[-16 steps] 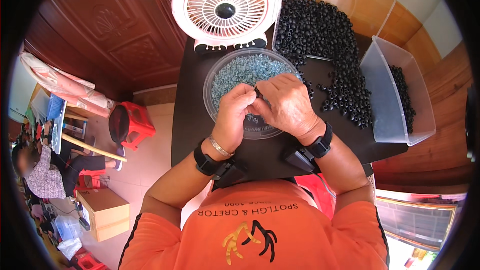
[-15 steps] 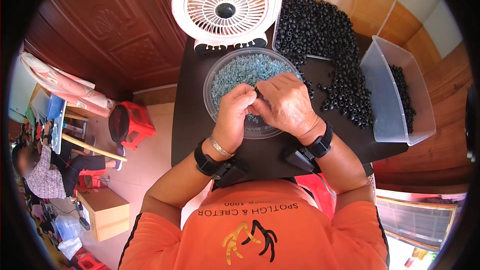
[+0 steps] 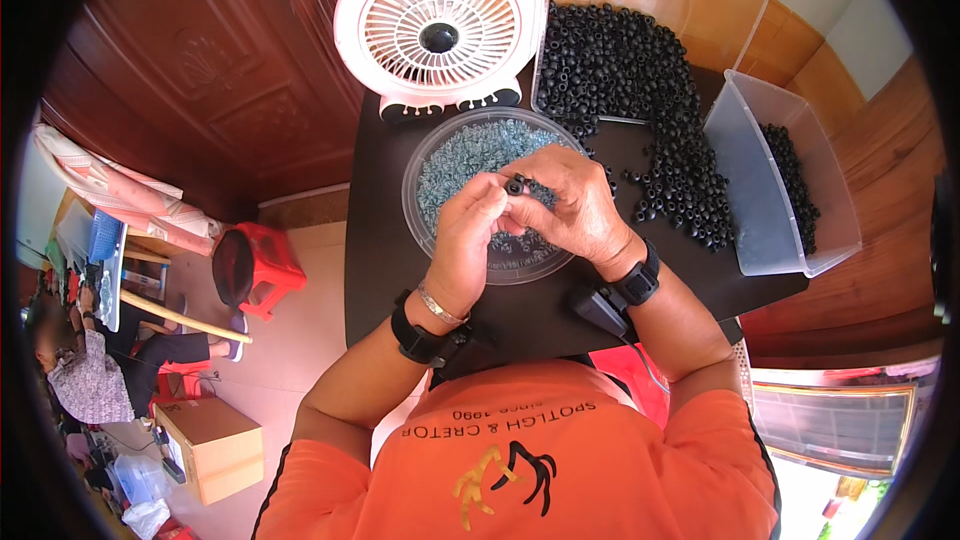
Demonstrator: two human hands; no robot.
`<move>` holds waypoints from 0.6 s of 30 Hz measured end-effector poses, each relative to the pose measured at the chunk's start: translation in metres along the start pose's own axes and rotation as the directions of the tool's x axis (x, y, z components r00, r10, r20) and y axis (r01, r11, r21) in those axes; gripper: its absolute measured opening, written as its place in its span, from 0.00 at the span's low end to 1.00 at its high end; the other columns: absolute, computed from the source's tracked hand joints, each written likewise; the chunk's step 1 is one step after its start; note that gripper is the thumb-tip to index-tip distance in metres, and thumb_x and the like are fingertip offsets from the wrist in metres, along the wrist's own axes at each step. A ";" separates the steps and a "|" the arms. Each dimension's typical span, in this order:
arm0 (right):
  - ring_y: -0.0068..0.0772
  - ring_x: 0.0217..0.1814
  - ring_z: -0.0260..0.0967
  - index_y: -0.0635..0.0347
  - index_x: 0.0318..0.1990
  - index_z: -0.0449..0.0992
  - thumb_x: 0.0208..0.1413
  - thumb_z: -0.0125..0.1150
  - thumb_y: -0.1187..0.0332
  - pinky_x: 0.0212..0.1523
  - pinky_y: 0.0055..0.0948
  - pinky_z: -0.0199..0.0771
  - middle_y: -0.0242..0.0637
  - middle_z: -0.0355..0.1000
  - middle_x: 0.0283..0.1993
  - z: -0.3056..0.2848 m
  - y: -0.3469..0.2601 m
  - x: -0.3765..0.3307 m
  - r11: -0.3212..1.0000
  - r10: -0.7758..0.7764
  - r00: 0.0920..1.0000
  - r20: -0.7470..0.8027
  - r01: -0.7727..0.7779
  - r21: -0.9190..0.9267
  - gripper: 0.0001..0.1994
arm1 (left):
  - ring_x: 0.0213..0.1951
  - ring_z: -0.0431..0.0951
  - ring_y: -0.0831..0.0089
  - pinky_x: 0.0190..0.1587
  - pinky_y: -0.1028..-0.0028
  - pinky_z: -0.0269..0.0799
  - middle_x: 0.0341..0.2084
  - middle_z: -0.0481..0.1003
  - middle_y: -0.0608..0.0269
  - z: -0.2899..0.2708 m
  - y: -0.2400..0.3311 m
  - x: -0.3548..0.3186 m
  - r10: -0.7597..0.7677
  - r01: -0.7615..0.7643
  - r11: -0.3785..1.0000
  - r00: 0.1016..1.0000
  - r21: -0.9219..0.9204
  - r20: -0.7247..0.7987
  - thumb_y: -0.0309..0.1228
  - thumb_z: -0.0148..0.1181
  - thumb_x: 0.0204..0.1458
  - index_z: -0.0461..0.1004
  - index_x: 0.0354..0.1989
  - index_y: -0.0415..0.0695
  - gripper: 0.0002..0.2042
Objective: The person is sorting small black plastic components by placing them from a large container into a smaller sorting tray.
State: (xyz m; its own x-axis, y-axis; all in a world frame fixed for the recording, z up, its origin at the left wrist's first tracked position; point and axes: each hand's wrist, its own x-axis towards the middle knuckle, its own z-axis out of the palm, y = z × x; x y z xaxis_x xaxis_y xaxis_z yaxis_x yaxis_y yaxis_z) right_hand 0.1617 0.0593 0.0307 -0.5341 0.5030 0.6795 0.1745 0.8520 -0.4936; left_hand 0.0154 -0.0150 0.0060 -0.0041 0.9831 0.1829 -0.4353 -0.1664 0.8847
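My hands meet over a round clear tub (image 3: 412,202) filled with small pale-blue translucent pieces (image 3: 465,155). The fingertips of my left hand (image 3: 468,235) pinch a small hollow black ring-shaped part (image 3: 515,185), its open end showing. My right hand (image 3: 585,202) is curled beside it, thumb and fingers closing in on the same part. Bluish bits show in the gap under my right fingers; whether they lie in that hand or in the tub below, I cannot tell. Black bands with box-shaped devices sit on both wrists.
Many matching black parts (image 3: 620,65) spill from a clear bin onto the dark table (image 3: 375,270). Another clear bin (image 3: 760,210) at the right holds more. A white fan (image 3: 440,35) stands behind the tub. At far left, a person sits near a red stool (image 3: 272,270) and a cardboard box (image 3: 212,448).
Both hands have turned slightly, so the black part now shows more plainly between the fingertips. My right fingers have lifted and opened a little. The whole view has shifted slightly.
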 end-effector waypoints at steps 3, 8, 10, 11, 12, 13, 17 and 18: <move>0.42 0.32 0.72 0.56 0.34 0.78 0.44 0.68 0.63 0.35 0.36 0.72 0.36 0.73 0.28 -0.005 -0.003 0.005 0.997 -0.031 1.000 -0.003 0.031 -0.067 0.11 | 0.36 0.74 0.75 0.41 0.75 0.67 0.35 0.74 0.60 -0.001 0.000 0.000 -0.036 0.036 0.999 0.999 0.016 0.004 0.38 0.45 0.60 0.68 0.45 0.36 0.16; 0.40 0.32 0.73 0.56 0.33 0.78 0.40 0.72 0.64 0.36 0.34 0.72 0.34 0.76 0.31 -0.054 -0.017 0.020 0.835 -0.219 0.960 -0.174 0.092 -0.542 0.13 | 0.34 0.75 0.72 0.38 0.75 0.68 0.34 0.75 0.59 -0.010 0.019 0.005 -0.111 0.102 0.991 0.988 -0.081 -0.111 0.36 0.46 0.58 0.68 0.47 0.38 0.15; 0.41 0.34 0.73 0.56 0.34 0.79 0.40 0.72 0.66 0.37 0.35 0.73 0.37 0.76 0.32 -0.098 -0.032 0.019 0.721 -0.187 0.909 -0.372 -0.131 -0.681 0.13 | 0.33 0.75 0.72 0.37 0.75 0.69 0.33 0.75 0.59 -0.010 0.024 0.004 -0.104 0.092 0.991 0.986 -0.096 -0.127 0.36 0.45 0.59 0.69 0.46 0.39 0.14; 0.41 0.36 0.72 0.57 0.36 0.79 0.42 0.71 0.65 0.39 0.36 0.72 0.38 0.75 0.33 -0.122 -0.040 0.013 0.611 -0.101 0.870 -0.483 -0.329 -0.720 0.13 | 0.32 0.75 0.71 0.36 0.75 0.69 0.32 0.75 0.58 -0.007 0.021 0.001 -0.123 0.110 0.987 0.986 -0.119 -0.115 0.36 0.45 0.59 0.69 0.46 0.39 0.14; 0.41 0.38 0.72 0.60 0.38 0.78 0.44 0.69 0.65 0.41 0.36 0.72 0.38 0.75 0.35 -0.143 -0.051 0.008 0.576 0.003 0.797 -0.604 -0.495 -0.651 0.13 | 0.31 0.75 0.70 0.36 0.75 0.70 0.32 0.75 0.58 -0.005 0.020 0.000 -0.140 0.126 0.983 0.985 -0.133 -0.102 0.36 0.44 0.59 0.69 0.45 0.39 0.14; 0.42 0.41 0.71 0.60 0.43 0.77 0.45 0.67 0.66 0.43 0.36 0.72 0.41 0.75 0.39 -0.169 -0.051 -0.007 0.409 0.003 0.788 -0.616 -0.563 -0.718 0.17 | 0.31 0.75 0.70 0.36 0.75 0.70 0.32 0.75 0.58 -0.003 0.021 -0.001 -0.148 0.138 0.983 0.987 -0.123 -0.069 0.36 0.44 0.59 0.69 0.45 0.39 0.14; 0.37 0.50 0.70 0.66 0.54 0.70 0.48 0.66 0.66 0.51 0.35 0.69 0.42 0.74 0.47 -0.185 -0.107 -0.035 0.691 0.025 0.672 -0.740 -0.546 -0.473 0.26 | 0.30 0.75 0.69 0.32 0.74 0.71 0.31 0.74 0.57 -0.007 0.022 -0.007 -0.208 0.222 0.956 0.974 -0.191 0.090 0.37 0.44 0.60 0.68 0.43 0.38 0.15; 0.38 0.51 0.70 0.68 0.55 0.69 0.50 0.65 0.64 0.52 0.35 0.68 0.42 0.73 0.49 -0.179 -0.134 -0.035 0.795 -0.021 0.633 -0.774 -0.459 -0.397 0.26 | 0.29 0.75 0.69 0.32 0.74 0.71 0.31 0.74 0.56 -0.002 0.021 -0.006 -0.202 0.227 0.951 0.970 -0.208 0.138 0.39 0.44 0.60 0.68 0.42 0.38 0.15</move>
State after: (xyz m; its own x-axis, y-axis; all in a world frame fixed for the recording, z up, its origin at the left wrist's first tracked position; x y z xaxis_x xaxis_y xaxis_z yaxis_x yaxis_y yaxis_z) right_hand 0.3050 -0.0466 0.1698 0.2984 0.4124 0.8607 0.7123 0.5040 -0.4885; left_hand 0.0049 -0.0241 0.0225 0.2076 0.9765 0.0580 -0.6025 0.0810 0.7940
